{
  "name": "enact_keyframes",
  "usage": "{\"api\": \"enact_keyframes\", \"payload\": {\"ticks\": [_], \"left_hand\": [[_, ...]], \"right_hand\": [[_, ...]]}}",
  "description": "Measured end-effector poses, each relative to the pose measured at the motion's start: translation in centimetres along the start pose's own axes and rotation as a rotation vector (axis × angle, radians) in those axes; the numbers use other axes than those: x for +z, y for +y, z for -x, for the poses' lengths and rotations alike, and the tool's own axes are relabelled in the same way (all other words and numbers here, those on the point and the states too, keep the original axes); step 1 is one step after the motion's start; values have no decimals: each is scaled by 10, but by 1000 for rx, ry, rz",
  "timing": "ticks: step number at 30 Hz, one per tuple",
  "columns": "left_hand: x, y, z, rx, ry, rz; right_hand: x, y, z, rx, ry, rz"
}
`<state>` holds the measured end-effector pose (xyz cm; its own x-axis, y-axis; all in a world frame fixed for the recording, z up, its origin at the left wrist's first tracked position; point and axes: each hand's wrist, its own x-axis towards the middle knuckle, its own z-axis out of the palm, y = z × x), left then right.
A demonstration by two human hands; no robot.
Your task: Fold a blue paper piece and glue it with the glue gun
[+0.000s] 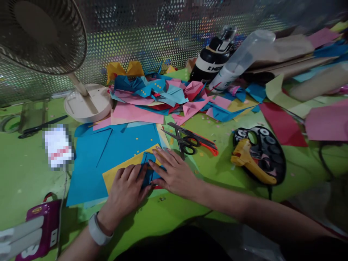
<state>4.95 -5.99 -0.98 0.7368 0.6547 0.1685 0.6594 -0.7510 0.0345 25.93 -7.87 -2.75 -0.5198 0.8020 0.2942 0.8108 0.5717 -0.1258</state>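
At the far left a desk fan (43,36) stands on its round base, with a pair of dark scissors (40,127) lying on the green table (24,174) near it. At the near left edge sits a purple case (45,224).

Moving right, large blue sheets (108,152) lie flat, and a yellow sheet (119,170) rests on top of them. On the yellow sheet is the small blue folded paper (149,170), just in front of the person. The left hand (127,190), a pale band on its wrist, lies palm down with fingers spread flat, pressing the near left part of the fold; it grasps nothing. The right hand (174,174) is likewise flat and unclenched, its fingertips pinning the paper's right edge.

Beyond the hands lies a heap of coloured paper (168,98). Right of the hands are orange-handled scissors (193,141), blades open, close to the right hand. Further right sits a yellow glue gun (250,159) on a black tray (272,152), and behind them two bottles (228,61) lean against the mesh wall.

Risks, as I judge them: the loose sheets underneath could slide under pressure, skewing the crease; uneven pressing might misalign the edges; and a sideways sweep of the right hand could brush the open blades.
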Motion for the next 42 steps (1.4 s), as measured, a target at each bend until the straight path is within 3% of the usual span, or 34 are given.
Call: {"api": "enact_keyframes", "payload": {"ticks": [6,10,12,14,17,22,26,31,33,37,42], "left_hand": [[1,1,1,8,-6,-21],[0,1,2,-3,-34,-19],[-1,1,2,-12,-46,-26],[-1,1,2,-13,-39,-32],[0,1,2,-7,-11,-20],[-3,-3,2,-29,-43,50],[-16,-11,1,-117,-79,310],[-30,-22,-13,-410,89,531],[-30,-26,-24,-501,49,513],[-21,-33,-46,-509,-212,708],[-10,-38,-57,-500,-293,729]], "right_hand": [[-12,8,1,-32,7,-33],[-28,18,-8,212,17,-278],[-30,22,-19,385,-115,-466],[-25,25,-31,517,-346,-690],[-14,31,-47,637,-607,-911],[-9,36,-57,613,-670,-949],[-9,38,-58,598,-704,-960],[-7,39,-58,603,-724,-993],[-7,39,-59,610,-726,-997],[-7,38,-60,594,-733,-992],[-7,38,-60,563,-730,-977]]}}
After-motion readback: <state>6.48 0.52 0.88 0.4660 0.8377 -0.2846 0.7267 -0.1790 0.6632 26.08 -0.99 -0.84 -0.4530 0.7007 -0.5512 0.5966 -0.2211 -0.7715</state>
